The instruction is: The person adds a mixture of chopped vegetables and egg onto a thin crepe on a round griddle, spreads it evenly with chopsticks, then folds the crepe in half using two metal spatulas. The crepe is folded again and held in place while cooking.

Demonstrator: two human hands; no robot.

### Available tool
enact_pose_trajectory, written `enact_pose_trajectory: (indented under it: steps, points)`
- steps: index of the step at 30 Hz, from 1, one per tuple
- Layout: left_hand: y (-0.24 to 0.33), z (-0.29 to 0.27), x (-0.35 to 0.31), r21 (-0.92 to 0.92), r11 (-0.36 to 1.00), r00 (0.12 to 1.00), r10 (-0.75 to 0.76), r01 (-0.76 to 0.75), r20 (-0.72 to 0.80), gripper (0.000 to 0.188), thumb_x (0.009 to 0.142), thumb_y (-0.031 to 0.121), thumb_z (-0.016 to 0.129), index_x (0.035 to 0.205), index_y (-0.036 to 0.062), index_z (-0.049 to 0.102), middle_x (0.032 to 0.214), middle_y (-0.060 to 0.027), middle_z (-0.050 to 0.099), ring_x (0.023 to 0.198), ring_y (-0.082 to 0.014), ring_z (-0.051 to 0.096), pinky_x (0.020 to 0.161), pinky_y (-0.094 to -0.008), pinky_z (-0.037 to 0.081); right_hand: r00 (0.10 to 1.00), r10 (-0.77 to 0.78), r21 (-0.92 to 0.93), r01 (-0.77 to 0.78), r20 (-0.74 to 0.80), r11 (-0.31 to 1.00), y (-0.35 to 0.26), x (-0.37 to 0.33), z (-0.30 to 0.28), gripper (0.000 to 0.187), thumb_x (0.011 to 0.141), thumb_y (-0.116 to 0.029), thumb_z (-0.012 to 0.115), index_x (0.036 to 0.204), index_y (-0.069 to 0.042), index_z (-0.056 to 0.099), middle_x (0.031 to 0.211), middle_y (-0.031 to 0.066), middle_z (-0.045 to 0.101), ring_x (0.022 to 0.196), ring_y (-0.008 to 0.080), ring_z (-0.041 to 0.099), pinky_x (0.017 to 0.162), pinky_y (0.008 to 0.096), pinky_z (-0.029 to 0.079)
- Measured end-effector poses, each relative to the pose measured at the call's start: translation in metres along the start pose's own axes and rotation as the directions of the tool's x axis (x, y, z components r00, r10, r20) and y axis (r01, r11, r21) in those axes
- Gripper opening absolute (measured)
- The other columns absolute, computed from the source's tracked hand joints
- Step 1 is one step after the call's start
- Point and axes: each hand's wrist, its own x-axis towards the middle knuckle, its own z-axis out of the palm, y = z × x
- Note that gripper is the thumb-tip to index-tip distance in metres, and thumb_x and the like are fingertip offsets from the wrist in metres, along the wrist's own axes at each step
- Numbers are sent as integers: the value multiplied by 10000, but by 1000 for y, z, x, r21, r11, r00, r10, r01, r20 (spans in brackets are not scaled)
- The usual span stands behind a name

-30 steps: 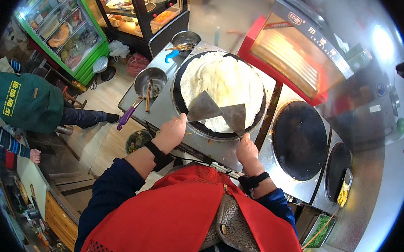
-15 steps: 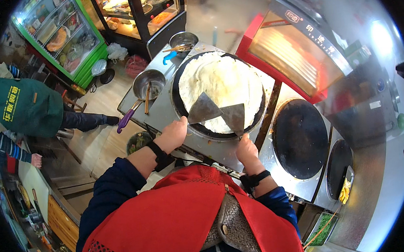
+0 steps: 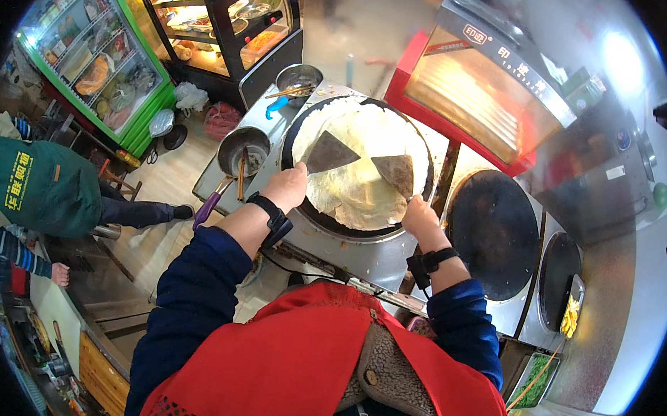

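Note:
A broad pale crepe [image 3: 360, 194] covers most of the round black griddle [image 3: 292, 144] in front of me. My left hand [image 3: 285, 186] is closed round the handle of a wide triangular metal spatula [image 3: 330, 152], whose blade lies over the left part of the crepe. In my right hand [image 3: 420, 216] is a second spatula [image 3: 396, 173], its blade over the right part. The two blades are apart. How firmly each presses on the crepe cannot be told. Both handles are mostly hidden by my fingers.
Left of the griddle stand a metal bowl [image 3: 230, 144] with sticks and a purple-handled tool [image 3: 208, 209], and a second bowl [image 3: 299, 74] behind. To the right are a bare black griddle [image 3: 496, 235] and a red-framed warming case [image 3: 488, 93]. A person in a green apron [image 3: 45, 178] stands far left.
Both spatulas have moved apart, the right one to the right and the left one slightly up. My hands have spread, and the crepe's near edge now shows between the blades.

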Motion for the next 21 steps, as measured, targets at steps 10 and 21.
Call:
enact_pose_trajectory:
  steps: [10,21]
  points:
    - [-6,14,15,-28,1000,996,-11,14,86,231,832,-6,463,1050,-75,428,919,-285,608,888,-403,617,733,-471,496,990,59,17,-62,127,998,-3,9,9,321,863,-143,526,1130,19,454,1123,238,588,1053,331,595,874,388,490]
    - [-7,17,21,-17,999,991,-43,46,129,233,833,6,489,1046,-75,438,926,-273,610,875,-401,620,718,-474,500,990,5,-45,1,141,999,-4,8,6,283,879,-157,507,1110,5,492,1121,227,589,1041,326,597,870,390,491]
